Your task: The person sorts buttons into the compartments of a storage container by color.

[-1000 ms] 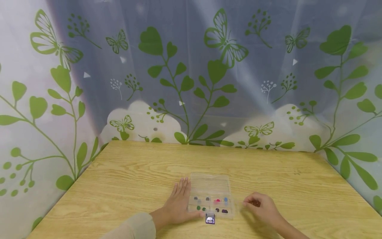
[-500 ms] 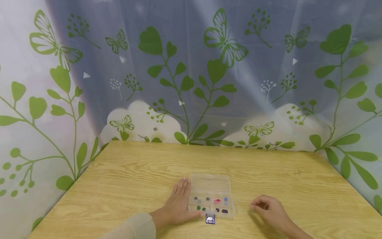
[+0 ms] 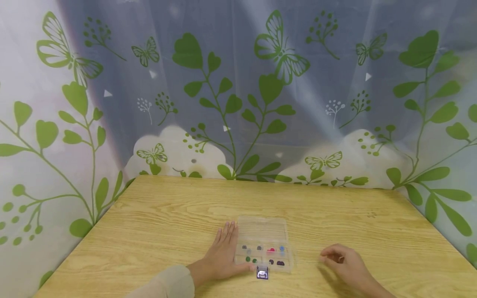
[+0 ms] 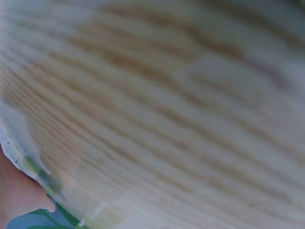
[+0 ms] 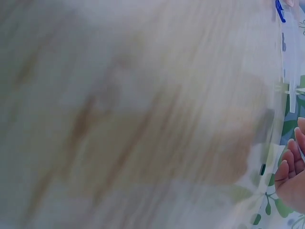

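Observation:
In the head view a clear plastic compartment box [image 3: 262, 229] lies on the table with its lid folded back. Small round pieces in grey, pink [image 3: 272, 250], blue, green [image 3: 248, 259] and dark purple sit in its compartments. My left hand [image 3: 222, 254] lies flat along the box's left side, fingers straight, thumb reaching across the front edge. Against that edge stands a small square piece [image 3: 262, 272] with a dark blue frame and a bright centre. My right hand [image 3: 344, 263] is apart from the box on its right, fingers curled, thumb close to the index finger; I cannot tell whether something thin is between them.
The wood-grain table [image 3: 179, 207] stretches out behind and to both sides of the box. A curtain [image 3: 238, 103] with green leaves and butterflies hangs along the back and sides of the table.
My right hand has drawn away from the box's right edge, moving right and slightly toward me. The left hand, the box and the blue-framed piece have stayed in place.

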A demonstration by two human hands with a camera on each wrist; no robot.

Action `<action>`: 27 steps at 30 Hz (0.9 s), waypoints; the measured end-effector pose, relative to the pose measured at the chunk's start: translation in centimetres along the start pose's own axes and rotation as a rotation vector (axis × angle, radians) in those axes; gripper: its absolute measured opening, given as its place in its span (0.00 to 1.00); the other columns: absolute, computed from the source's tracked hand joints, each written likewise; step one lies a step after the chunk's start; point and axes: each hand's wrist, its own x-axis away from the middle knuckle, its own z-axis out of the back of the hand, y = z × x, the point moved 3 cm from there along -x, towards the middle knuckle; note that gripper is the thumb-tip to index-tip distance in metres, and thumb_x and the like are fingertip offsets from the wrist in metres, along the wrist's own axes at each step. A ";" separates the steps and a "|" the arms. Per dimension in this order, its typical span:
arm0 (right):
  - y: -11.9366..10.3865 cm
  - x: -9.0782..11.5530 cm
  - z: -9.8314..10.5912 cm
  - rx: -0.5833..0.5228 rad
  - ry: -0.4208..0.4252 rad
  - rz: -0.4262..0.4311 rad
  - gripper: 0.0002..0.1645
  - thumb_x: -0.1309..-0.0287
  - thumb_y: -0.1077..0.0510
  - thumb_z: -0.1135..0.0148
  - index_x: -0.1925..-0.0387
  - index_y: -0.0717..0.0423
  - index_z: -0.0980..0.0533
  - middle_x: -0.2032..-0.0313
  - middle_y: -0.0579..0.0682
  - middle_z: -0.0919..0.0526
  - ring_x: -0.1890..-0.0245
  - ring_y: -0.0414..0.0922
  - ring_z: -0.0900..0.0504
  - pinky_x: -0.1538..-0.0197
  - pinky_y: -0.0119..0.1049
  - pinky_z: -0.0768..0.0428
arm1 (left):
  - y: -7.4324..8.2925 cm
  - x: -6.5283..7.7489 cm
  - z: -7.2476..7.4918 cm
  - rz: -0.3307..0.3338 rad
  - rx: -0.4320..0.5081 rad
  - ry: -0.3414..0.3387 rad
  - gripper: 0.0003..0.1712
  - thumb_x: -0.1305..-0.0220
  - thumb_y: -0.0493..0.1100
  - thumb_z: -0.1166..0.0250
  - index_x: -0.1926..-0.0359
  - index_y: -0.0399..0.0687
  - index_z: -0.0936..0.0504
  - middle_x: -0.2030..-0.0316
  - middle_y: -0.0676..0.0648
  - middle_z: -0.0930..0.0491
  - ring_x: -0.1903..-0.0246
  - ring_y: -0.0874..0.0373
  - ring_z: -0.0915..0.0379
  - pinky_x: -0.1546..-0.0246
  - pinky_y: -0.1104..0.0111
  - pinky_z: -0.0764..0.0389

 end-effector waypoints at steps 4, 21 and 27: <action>0.3 0.1 0.3 0.025 0.052 0.014 0.06 0.50 0.61 0.34 0.68 0.59 0.20 0.75 0.40 0.23 0.75 0.28 0.32 0.72 0.24 0.28 | -0.1 0.0 0.0 0.000 -0.001 0.002 0.63 0.46 0.75 0.49 0.30 0.30 0.58 0.29 0.31 0.61 0.29 0.39 0.67 0.29 0.49 0.58; 1.5 0.2 1.5 0.097 0.064 0.000 0.11 0.53 0.62 0.32 0.65 0.60 0.21 0.75 0.40 0.23 0.75 0.26 0.31 0.71 0.24 0.26 | -0.1 0.1 -0.2 0.008 -0.002 0.005 0.64 0.47 0.77 0.50 0.30 0.30 0.58 0.29 0.32 0.61 0.29 0.39 0.67 0.29 0.49 0.58; 2.0 0.2 1.9 0.106 0.057 -0.018 0.13 0.53 0.62 0.32 0.64 0.62 0.21 0.75 0.41 0.23 0.75 0.26 0.31 0.71 0.24 0.25 | 0.0 0.1 0.0 0.002 -0.008 0.003 0.64 0.47 0.76 0.50 0.30 0.30 0.58 0.29 0.31 0.61 0.29 0.39 0.67 0.29 0.49 0.57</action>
